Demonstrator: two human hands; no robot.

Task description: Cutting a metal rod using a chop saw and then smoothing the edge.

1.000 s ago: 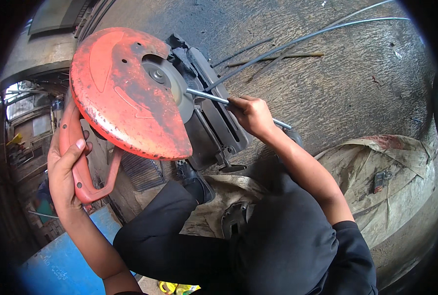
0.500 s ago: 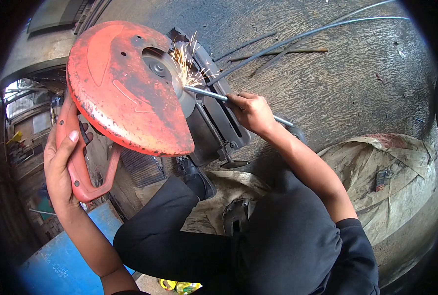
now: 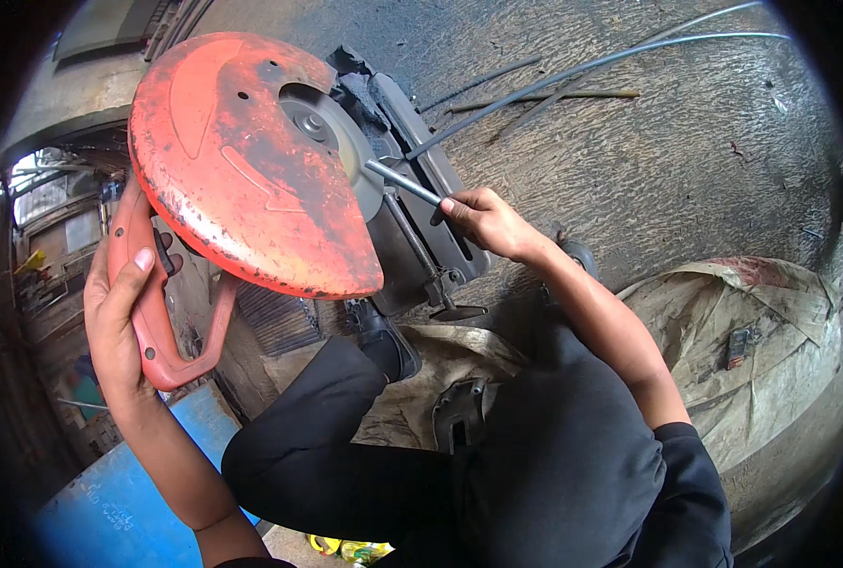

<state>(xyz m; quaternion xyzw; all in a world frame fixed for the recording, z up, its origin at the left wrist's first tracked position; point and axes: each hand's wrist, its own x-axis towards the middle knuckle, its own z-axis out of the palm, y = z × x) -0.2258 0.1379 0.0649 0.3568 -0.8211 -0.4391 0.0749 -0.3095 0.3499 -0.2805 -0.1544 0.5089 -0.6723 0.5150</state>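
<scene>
A cut-off saw with a scuffed red blade guard [image 3: 241,208] fills the upper left. My left hand [image 3: 114,293] is wrapped round its red loop handle [image 3: 147,322], thumb lying on the outer side. Between the fingers and thumb of my right hand [image 3: 488,223] is a grey metal rod [image 3: 404,182]. Its far end overlaps the edge of the cutting disc [image 3: 357,156]; whether they touch I cannot tell. No sparks show. Under the disc lies the saw's dark base [image 3: 407,251] with its clamp screw [image 3: 412,232].
Long metal rods [image 3: 573,72] stretch over the rough floor beyond the saw. A dirty tarp [image 3: 772,398] lies at the right, with a small dark device [image 3: 738,348] on it. At the lower left is a blue panel [image 3: 137,483]. My legs are bent close by the saw base.
The sparks at the disc have stopped. My right hand has shifted slightly right and down with the rod, which no longer shows beyond the hand. My left hand keeps its grip.
</scene>
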